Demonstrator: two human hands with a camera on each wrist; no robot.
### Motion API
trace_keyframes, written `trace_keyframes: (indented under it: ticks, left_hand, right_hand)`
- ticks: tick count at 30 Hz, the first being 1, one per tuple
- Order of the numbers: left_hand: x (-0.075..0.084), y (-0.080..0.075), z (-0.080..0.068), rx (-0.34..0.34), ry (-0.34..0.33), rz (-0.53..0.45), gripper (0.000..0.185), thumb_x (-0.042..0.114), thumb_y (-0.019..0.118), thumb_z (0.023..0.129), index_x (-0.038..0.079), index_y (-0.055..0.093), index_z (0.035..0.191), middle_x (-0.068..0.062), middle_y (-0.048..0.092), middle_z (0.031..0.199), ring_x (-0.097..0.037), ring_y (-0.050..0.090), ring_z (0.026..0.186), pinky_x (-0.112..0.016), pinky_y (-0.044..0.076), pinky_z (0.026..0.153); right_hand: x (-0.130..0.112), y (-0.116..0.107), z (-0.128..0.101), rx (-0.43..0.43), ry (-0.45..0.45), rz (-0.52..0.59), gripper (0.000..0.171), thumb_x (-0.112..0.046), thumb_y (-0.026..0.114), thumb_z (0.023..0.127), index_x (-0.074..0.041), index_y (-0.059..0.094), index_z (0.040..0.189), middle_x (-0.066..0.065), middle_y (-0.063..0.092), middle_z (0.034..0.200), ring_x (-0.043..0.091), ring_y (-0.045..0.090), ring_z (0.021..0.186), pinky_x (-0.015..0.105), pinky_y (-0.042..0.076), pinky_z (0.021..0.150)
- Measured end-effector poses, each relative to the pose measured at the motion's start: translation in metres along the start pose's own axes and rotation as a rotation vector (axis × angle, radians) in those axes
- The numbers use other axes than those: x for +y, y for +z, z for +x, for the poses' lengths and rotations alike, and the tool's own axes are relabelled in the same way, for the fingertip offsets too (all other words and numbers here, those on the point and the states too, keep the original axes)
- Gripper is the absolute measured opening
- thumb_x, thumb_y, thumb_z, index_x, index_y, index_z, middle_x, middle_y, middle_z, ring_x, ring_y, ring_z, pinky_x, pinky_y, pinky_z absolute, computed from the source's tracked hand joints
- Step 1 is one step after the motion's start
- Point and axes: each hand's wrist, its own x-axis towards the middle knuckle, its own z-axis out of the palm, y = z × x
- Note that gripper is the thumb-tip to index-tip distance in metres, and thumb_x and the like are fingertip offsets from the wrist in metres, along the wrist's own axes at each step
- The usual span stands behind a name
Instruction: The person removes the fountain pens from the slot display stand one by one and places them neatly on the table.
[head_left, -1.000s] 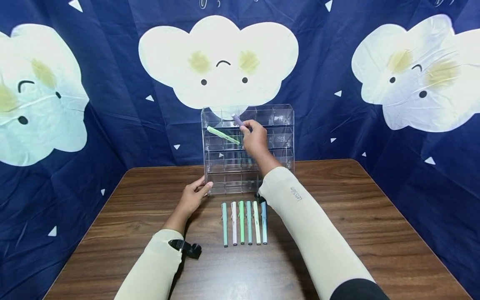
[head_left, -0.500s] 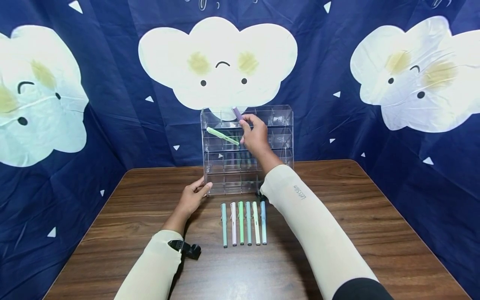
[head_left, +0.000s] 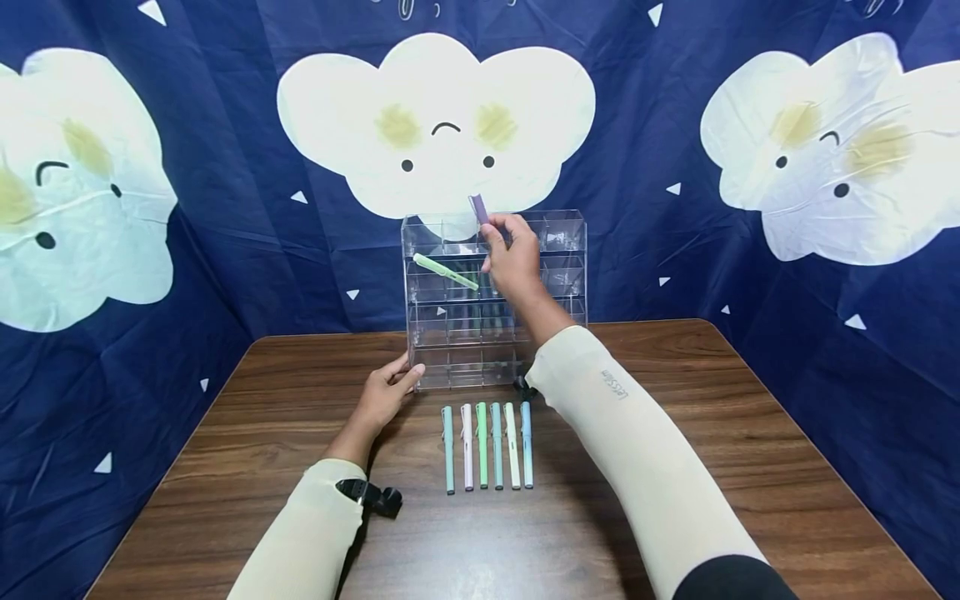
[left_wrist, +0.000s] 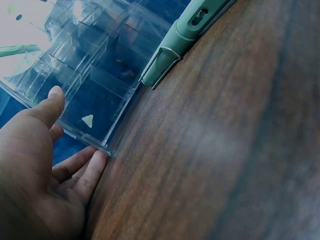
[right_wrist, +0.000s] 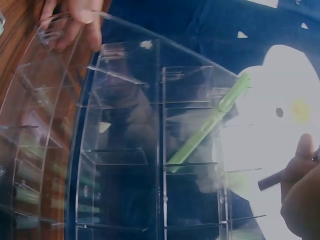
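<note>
Head view gives us the whole scene: our right hand [head_left: 512, 258] is raised in front of the top of the clear acrylic organizer [head_left: 558, 250], fingers and thumb pinched round a purple pen [head_left: 478, 208] whose end sticks up above the organizer's top edge. The pen stands nearly upright, tilted slightly left. Our left hand [head_left: 386, 392] rests on the wooden table [head_left: 750, 433] at the organizer's lower left corner, fingers relaxed and fairly straight, the thumb touching the clear front wall; it grips nothing.

A light green pen [head_left: 446, 272] lies slanted inside an upper compartment on the left side of the organizer. On the table just in front of the organizer we see a row of six pens [head_left: 487, 446] lying side by side, caps toward the organizer, in teal, pale pink, green, teal, cream and blue.

On the cream sleeve [head_left: 622, 450] of our right arm we can read small grey lettering, "LetsSlim". We can make out no writing on the pens or the organizer.

From the left wrist, our fingertips [left_wrist: 97, 162] lie against the organizer's bottom edge, and one green pen [left_wrist: 172, 50] lies near it. From the right wrist, the slanted green pen [right_wrist: 210, 122] crosses a divider, and a dark pen end shows at our fingers [right_wrist: 300, 165].

Behind the table hangs a dark blue cloth [head_left: 225, 208] printed with white clouds that have faces.
</note>
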Motion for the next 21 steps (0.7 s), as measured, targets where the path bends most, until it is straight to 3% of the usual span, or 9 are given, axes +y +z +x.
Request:
trace_keyframes:
  ticks: [4, 9, 14, 17, 21]
  left_hand:
    - [0.000, -0.001, 0.000, -0.006, -0.007, 0.002, 0.063, 0.039, 0.069, 0.110, 0.019, 0.047, 0.166, -0.026, 0.065, 0.151, -0.040, 0.068, 0.134, -0.043, 0.063, 0.109]
    - [0.000, 0.000, 0.001, -0.012, -0.004, -0.011, 0.064, 0.037, 0.069, 0.110, 0.020, 0.046, 0.167, -0.027, 0.063, 0.152, -0.042, 0.065, 0.138, -0.044, 0.061, 0.110]
    - [0.001, 0.002, 0.001, -0.006, 0.006, -0.034, 0.061, 0.034, 0.069, 0.110, 0.019, 0.048, 0.166, -0.028, 0.064, 0.151, -0.042, 0.066, 0.137, -0.045, 0.062, 0.110]
    - [0.001, 0.002, -0.001, -0.003, 0.002, -0.034, 0.061, 0.034, 0.069, 0.110, 0.018, 0.048, 0.166, -0.028, 0.063, 0.151, -0.042, 0.066, 0.137, -0.045, 0.062, 0.110]
    - [0.001, 0.001, -0.001, 0.004, 0.004, -0.033, 0.060, 0.033, 0.068, 0.111, 0.017, 0.049, 0.165, -0.028, 0.065, 0.149, -0.042, 0.067, 0.135, -0.046, 0.062, 0.110]
  right_hand:
    - [-0.005, -0.005, -0.004, -0.007, 0.033, -0.027, 0.027, -0.016, 0.063, 0.112, 0.006, 0.070, 0.126, 0.013, 0.065, 0.100, 0.003, 0.051, 0.049, 0.019, 0.047, 0.048]
    - [-0.002, -0.013, -0.012, -0.045, 0.046, -0.045, 0.027, -0.017, 0.061, 0.113, 0.006, 0.070, 0.125, 0.003, 0.057, 0.074, 0.005, 0.051, 0.048, 0.020, 0.044, 0.047]
    - [0.003, -0.021, -0.023, -0.129, 0.062, -0.038, 0.030, -0.015, 0.056, 0.115, 0.003, 0.063, 0.139, 0.002, 0.060, 0.092, 0.007, 0.052, 0.053, 0.021, 0.047, 0.049]
    - [0.008, -0.025, -0.032, -0.207, 0.090, -0.026, 0.040, -0.012, 0.051, 0.116, -0.003, 0.049, 0.155, 0.004, 0.058, 0.106, 0.010, 0.052, 0.055, 0.023, 0.049, 0.050]
    - [0.013, -0.030, -0.046, -0.313, 0.113, 0.004, 0.059, -0.011, 0.047, 0.116, -0.017, 0.026, 0.171, 0.008, 0.056, 0.107, 0.014, 0.050, 0.055, 0.028, 0.050, 0.050]
